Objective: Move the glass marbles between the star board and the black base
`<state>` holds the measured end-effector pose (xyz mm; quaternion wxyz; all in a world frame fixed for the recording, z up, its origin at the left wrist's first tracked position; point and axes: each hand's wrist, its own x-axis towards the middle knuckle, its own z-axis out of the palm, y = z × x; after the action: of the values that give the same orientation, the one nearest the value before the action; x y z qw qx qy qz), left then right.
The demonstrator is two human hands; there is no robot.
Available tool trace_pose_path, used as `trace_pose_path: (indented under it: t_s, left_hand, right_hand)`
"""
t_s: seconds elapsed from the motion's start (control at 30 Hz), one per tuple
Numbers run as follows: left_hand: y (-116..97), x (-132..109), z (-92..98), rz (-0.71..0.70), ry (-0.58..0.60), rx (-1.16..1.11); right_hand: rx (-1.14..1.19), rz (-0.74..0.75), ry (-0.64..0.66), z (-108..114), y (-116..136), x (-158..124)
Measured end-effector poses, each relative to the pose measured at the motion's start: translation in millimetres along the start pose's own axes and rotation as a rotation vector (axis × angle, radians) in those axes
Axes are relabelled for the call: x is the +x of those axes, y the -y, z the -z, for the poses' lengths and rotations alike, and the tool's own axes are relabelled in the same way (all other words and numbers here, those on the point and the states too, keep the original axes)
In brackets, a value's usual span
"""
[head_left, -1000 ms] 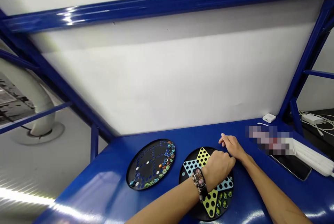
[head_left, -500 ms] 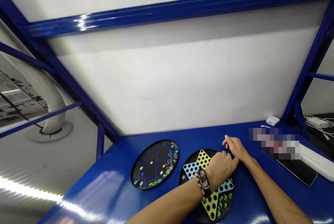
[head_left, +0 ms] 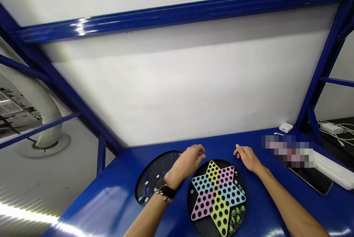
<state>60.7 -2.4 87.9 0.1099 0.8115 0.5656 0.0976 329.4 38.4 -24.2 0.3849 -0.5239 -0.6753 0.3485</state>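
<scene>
A person's two bare forearms reach forward across a glossy royal-blue metal table. At the centre lies a round black Chinese checkers board with a six-pointed star of yellow, pink and sky-blue points, each pierced with round holes. Small green glass marbles sit in the holes of the point nearest the person and just to its right.

To the left, almost touching that board, lies a second round black board with small blue-rimmed holes, partly covered by the left forearm. A few marbles show on it, but they are too small to tell apart.

The left hand, palm down, is raised over the gap between the two boards, its fingers loosely bunched (whether they pinch a marble is hidden from this view). A black wristwatch and beaded bracelet circle its wrist. The right hand sits just beyond the star board's far rim, fingers relaxed, slightly apart and holding nothing.

Further right on the table are a black smartphone, a white power strip and a small white box; a pixelated patch obscures part of that area. Behind the table rises a white panel held in a blue metal frame.
</scene>
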Motion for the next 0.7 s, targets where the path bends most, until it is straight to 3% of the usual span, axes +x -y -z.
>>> trace_pose_path:
  t_s: [0.13, 0.2, 0.3, 0.4, 0.5, 0.57, 0.7]
  left_hand:
    - [76, -25, 5.3, 0.313, -0.065, -0.006]
    - [93, -34, 2.4, 0.353, -0.023, -0.036]
    - [96, -41, 0.9, 0.347, 0.014, -0.085]
    - [81, -38, 5.3, 0.341, -0.028, -0.084]
    - [48, -33, 7.0, 0.256, -0.055, -0.065]
    - [16, -29, 1.7, 0.156, -0.024, -0.073]
    - [-53, -18, -22.5, -0.216, 0.125, -0.082]
  right_hand:
    - [-0.012, -0.005, 0.007, -1, 0, 0]
    - [-0.015, -0.003, 0.007, -1, 0, 0]
    - [-0.015, -0.002, -0.005, -1, 1, 0]
    - [-0.02, -0.003, -0.013, -1, 2, 0]
    - [-0.029, -0.007, -0.008, -1, 3, 0]
    - [-0.031, -0.007, -0.003, 0, 4, 0]
    - [-0.029, 0.002, -0.003, 2, 4, -1]
